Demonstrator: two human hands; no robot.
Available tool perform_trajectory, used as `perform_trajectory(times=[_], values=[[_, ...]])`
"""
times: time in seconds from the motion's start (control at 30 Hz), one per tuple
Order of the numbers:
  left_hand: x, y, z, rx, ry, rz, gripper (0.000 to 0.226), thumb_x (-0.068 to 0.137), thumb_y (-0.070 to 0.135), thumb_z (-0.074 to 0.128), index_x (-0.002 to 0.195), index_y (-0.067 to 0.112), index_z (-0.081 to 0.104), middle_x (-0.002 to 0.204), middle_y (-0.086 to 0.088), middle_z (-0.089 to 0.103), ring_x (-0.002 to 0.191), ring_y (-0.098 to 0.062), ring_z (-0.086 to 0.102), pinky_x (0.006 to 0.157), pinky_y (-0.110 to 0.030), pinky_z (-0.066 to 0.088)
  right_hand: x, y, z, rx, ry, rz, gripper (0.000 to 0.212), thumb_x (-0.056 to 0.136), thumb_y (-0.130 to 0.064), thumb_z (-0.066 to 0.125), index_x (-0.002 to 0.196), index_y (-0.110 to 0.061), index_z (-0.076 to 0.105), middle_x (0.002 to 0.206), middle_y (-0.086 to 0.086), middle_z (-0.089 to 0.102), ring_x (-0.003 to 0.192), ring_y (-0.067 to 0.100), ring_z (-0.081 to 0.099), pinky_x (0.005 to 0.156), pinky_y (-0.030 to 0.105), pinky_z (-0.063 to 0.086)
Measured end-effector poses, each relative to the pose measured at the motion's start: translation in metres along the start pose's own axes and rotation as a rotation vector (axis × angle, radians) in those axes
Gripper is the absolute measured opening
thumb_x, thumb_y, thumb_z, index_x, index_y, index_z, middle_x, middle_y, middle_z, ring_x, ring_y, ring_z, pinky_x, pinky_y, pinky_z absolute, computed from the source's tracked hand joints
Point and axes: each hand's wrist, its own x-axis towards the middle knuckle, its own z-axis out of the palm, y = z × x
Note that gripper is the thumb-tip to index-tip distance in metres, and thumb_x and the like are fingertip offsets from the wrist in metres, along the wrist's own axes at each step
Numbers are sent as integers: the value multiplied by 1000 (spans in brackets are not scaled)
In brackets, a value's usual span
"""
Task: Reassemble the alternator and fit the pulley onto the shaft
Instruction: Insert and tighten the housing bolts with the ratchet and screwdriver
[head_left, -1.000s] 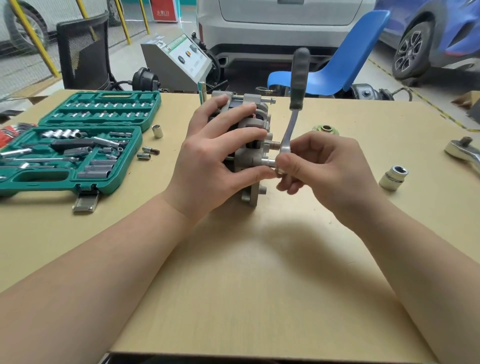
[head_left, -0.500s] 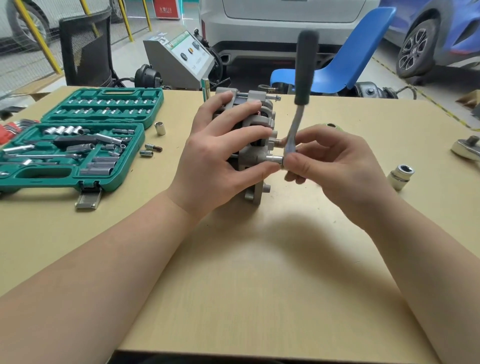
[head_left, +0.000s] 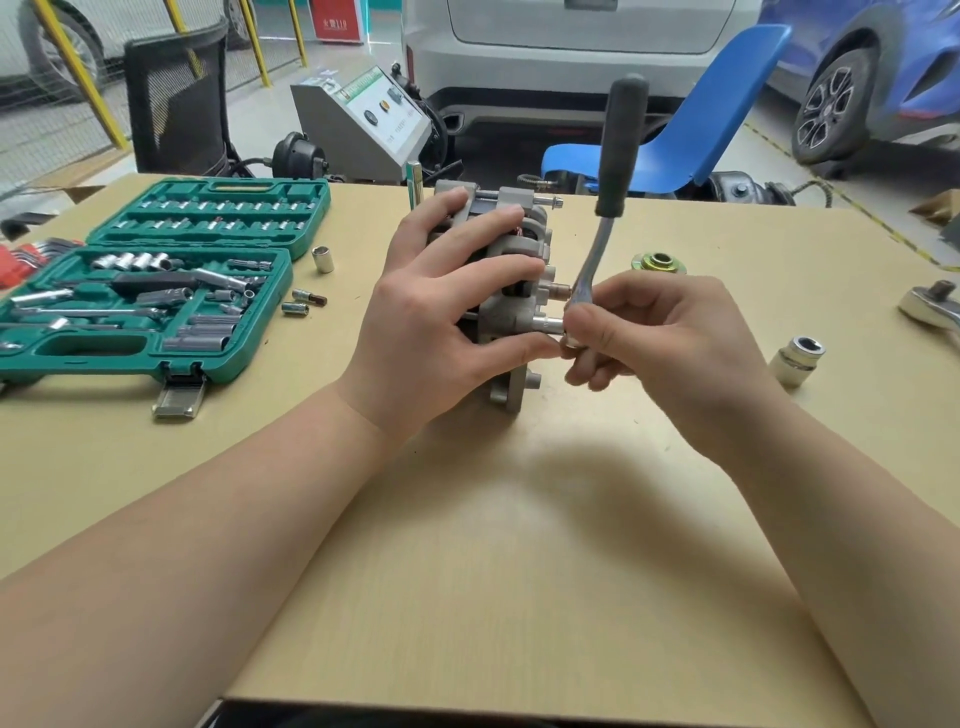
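The right hand (head_left: 670, 348) pinched the head of a ratchet wrench (head_left: 605, 218), fingers curled round its socket end, which seemed to sit on a bolt at the alternator's face, though the fingers hid the joint. The dark handle stood upright, tilted slightly right. The left hand (head_left: 441, 322) gripped the alternator (head_left: 511, 312), fingers wrapped over its top, holding it on edge near the middle of the counter (head_left: 519, 571). The pulley (head_left: 660, 262) lay just behind the right hand. A loose socket (head_left: 797, 359) stood toward the counter's right edge; an open green socket case (head_left: 156, 291) sat by the left edge.
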Motion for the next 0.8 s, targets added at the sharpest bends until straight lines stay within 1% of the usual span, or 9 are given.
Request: perform_trajectory(times=[0.13, 0.23, 0.3, 0.4, 0.53, 0.6, 0.67, 0.73, 0.8], values=[[1, -1, 2, -12, 14, 6, 53, 82, 48, 91, 122, 15, 80, 147, -8, 64, 145, -43, 44, 120, -54, 38, 3, -2, 2, 214, -72, 207, 30, 84, -41, 82, 87, -11, 83, 79, 20, 74, 59, 24, 68, 54, 25, 54], [1, -2, 2, -25, 13, 13, 52, 83, 50, 89, 122, 16, 79, 147, -7, 64, 145, -43, 44, 122, -51, 37, 5, 4, 5, 210, -83, 313, 39, 87, -52, 79, 79, -15, 82, 71, 17, 68, 52, 20, 59, 49, 25, 47], [1, -3, 3, -33, 16, 17, 51, 84, 50, 88, 121, 17, 79, 147, -7, 63, 145, -42, 44, 122, -49, 36, 5, 6, 7, 192, -73, 309, 41, 88, -55, 76, 75, -17, 81, 70, 17, 66, 51, 20, 54, 49, 27, 44], [0, -5, 4, -31, 32, 26, 47, 87, 49, 88, 121, 18, 80, 147, -6, 64, 145, -42, 44, 121, -51, 38, 2, 8, 5, 176, -49, 158, 29, 91, -45, 77, 80, -18, 80, 73, 14, 67, 55, 20, 56, 54, 28, 46], [0, -5, 6, -38, 50, 32, 44, 88, 45, 89, 120, 16, 80, 145, -8, 65, 143, -44, 45, 118, -56, 40, -1, 11, 1, -16, -14, -137, 5, 90, -28, 81, 93, -24, 80, 81, 1, 75, 67, 20, 68, 63, 26, 55], [0, -5, 6, -48, 49, 28, 43, 88, 43, 89, 119, 16, 80, 144, -8, 65, 143, -44, 45, 118, -55, 39, -4, 15, 1, -137, 9, -282, 15, 88, -25, 83, 99, -35, 79, 93, -5, 78, 81, 18, 74, 77, 30, 61], [1, -4, 5, -55, 39, 17, 42, 87, 42, 88, 118, 15, 81, 144, -8, 65, 143, -45, 45, 120, -53, 38, -6, 18, -1, -263, 48, -386, 28, 87, -19, 87, 110, -31, 77, 100, -8, 78, 91, 19, 76, 85, 33, 63], [1, -3, 4, -57, 25, 8, 44, 86, 44, 89, 118, 15, 81, 145, -7, 65, 144, -44, 44, 122, -49, 37, -8, 21, -3, -318, 61, -419, 37, 83, -16, 90, 116, -22, 75, 102, -6, 78, 92, 20, 77, 86, 33, 63], [2, -3, 2, -57, 9, 10, 49, 84, 48, 89, 120, 15, 80, 146, -6, 64, 144, -42, 44, 123, -48, 36, -9, 21, -2, -320, 75, -403, 29, 81, -23, 91, 107, -23, 77, 96, -6, 79, 85, 18, 77, 82, 32, 64]])
